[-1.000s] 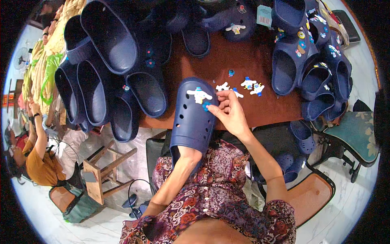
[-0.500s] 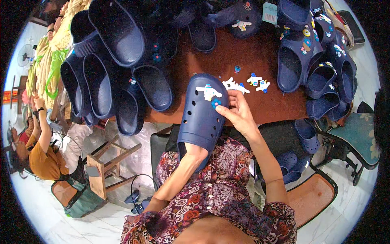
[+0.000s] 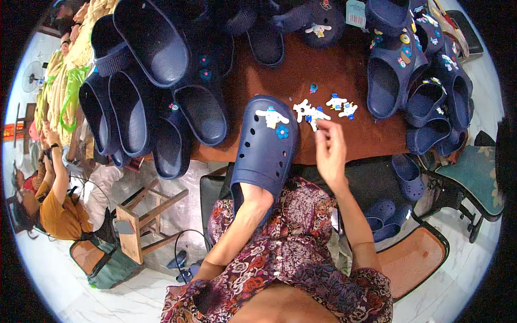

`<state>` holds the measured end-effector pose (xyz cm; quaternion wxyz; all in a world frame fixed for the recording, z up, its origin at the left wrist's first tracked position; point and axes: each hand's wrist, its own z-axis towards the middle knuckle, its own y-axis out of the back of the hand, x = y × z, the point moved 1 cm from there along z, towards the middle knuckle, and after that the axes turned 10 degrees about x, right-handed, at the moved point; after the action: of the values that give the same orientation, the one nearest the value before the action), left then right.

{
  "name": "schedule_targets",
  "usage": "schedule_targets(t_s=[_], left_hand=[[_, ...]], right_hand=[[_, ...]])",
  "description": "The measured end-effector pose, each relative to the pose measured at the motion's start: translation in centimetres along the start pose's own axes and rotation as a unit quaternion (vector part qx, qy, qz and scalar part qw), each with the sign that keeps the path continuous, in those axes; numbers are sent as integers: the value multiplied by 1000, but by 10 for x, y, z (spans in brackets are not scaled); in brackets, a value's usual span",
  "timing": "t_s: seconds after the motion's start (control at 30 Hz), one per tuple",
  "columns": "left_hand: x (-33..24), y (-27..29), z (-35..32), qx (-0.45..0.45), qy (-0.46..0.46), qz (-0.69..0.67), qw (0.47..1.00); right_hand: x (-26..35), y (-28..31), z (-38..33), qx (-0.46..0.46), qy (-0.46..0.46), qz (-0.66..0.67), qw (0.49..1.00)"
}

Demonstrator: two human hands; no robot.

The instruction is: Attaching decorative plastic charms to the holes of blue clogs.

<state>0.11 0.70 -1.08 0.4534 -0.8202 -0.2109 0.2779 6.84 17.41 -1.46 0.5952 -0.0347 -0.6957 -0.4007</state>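
The relation that matters most is the one between the right hand (image 3: 332, 151) and the pile of white long-eared charms (image 3: 310, 112) on the brown worktop (image 3: 358, 141). The pile lies just ahead of this hand and a little to its left, close at the fingertips. The right hand is clearly the nearer one. Its fingers are half bent, with the thumb near to the index finger; because the tips are blurred, I cannot tell if they touch a charm or pinch one.

Two more long-eared charms (image 3: 342, 106) lie farther ahead and slightly to the right, and a small blue charm (image 3: 313, 88) lies beyond the pile, well apart from the hand.

The left hand (image 3: 256, 195) is put inside a navy clog (image 3: 262, 153) through its heel opening. Its fingers are hidden, so I cannot say how they are closed. The clog is to the left of the right hand, apart from it. Its long axis goes away from the body, the toe far and leaning slightly to the right, and its upper side faces up. On its toe part sit a white charm with a blue hat (image 3: 272, 117) and, just below and to the right, a blue flower charm (image 3: 282, 132).
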Motion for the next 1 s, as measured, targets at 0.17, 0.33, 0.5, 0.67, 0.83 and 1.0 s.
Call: schedule_targets(t_s=[0.17,0.33,0.5,0.67,0.83,1.0], left_hand=[[0,10,4,-64,-12,10,998],[-2,5,6,-46,6,-2,999],[-7,-6,6,-60,26,-14,998],[-6,0,10,-32,31,-33,998],[-7,-10,12,-26,19,-27,999],[1,-8,19,-41,0,-37,998]], right_hand=[[-8,27,18,-17,-1,-94,995],[-13,28,29,23,25,-179,983],[-16,22,34,30,79,-244,966],[-16,21,34,6,25,-124,992],[-5,27,23,33,-12,-45,998],[9,20,2,171,-15,125,977]])
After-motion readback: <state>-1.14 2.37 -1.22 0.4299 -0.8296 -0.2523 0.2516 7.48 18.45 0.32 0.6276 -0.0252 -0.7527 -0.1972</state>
